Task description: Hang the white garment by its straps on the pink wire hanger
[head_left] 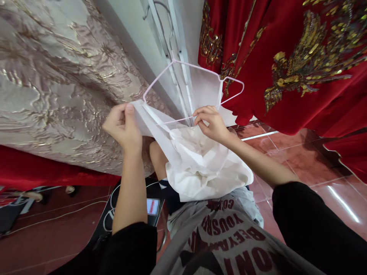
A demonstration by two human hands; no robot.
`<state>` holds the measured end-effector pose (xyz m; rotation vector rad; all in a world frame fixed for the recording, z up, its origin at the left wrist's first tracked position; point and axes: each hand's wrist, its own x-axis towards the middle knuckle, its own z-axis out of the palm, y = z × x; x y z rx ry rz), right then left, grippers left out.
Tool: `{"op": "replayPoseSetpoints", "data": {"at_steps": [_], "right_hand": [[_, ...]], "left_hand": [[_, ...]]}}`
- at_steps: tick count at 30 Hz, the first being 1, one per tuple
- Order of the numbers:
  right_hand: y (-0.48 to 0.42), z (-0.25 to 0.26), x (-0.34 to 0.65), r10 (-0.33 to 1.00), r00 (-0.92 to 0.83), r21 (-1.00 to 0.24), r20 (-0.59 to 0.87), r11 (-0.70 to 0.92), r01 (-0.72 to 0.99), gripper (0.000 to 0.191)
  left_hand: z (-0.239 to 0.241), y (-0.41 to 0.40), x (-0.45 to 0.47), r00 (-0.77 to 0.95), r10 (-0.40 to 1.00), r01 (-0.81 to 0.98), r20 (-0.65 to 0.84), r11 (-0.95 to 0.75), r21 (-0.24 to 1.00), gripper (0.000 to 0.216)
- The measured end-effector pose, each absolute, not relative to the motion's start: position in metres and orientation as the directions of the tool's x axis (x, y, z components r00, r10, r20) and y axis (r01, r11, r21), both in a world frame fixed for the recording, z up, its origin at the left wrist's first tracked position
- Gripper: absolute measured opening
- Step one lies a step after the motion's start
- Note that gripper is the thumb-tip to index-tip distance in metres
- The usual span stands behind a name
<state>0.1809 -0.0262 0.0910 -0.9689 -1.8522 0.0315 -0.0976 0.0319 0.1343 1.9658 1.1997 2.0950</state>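
Note:
A pale pink clothes hanger (197,68) hangs by its hook from a metal rack in front of me. White sheer fabric (160,131) drapes from its left shoulder and gathers in a soft heap over my lap. My left hand (122,124) pinches the fabric's edge just left of the hanger's left end. My right hand (210,121) is at the hanger's bottom bar, its fingers curled beside the bar and the cloth. What lies between those right fingertips is too small to make out. A white strip hangs at the notch on the hanger's right side.
Gold-patterned pale fabric (57,88) hangs at the left. Red cloth with gold sequins (286,68) hangs at the right. White metal rails (187,91) stand behind the hanger. A lit phone (153,206) and white cable lie on a dark surface at lower left, above red floor tiles (304,158).

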Motion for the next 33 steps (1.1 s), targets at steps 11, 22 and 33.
{"op": "replayPoseSetpoints", "data": {"at_steps": [11, 22, 33], "right_hand": [[-0.028, 0.089, 0.171, 0.659, -0.200, -0.446, 0.725, 0.671, 0.593, 0.024], [-0.045, 0.099, 0.198, 0.589, -0.214, -0.432, 0.779, 0.753, 0.497, 0.024], [-0.055, -0.001, 0.277, 0.897, 0.442, -0.693, 0.018, -0.308, 0.652, 0.029]], "left_hand": [[0.186, 0.063, -0.052, -0.202, 0.417, 0.279, 0.886, -0.843, 0.460, 0.016], [0.164, 0.069, -0.057, 0.197, 0.495, 0.508, 0.847, -0.790, 0.344, 0.031], [0.166, 0.076, -0.070, 0.254, 0.497, 0.527, 0.830, -0.790, 0.312, 0.063]]}}
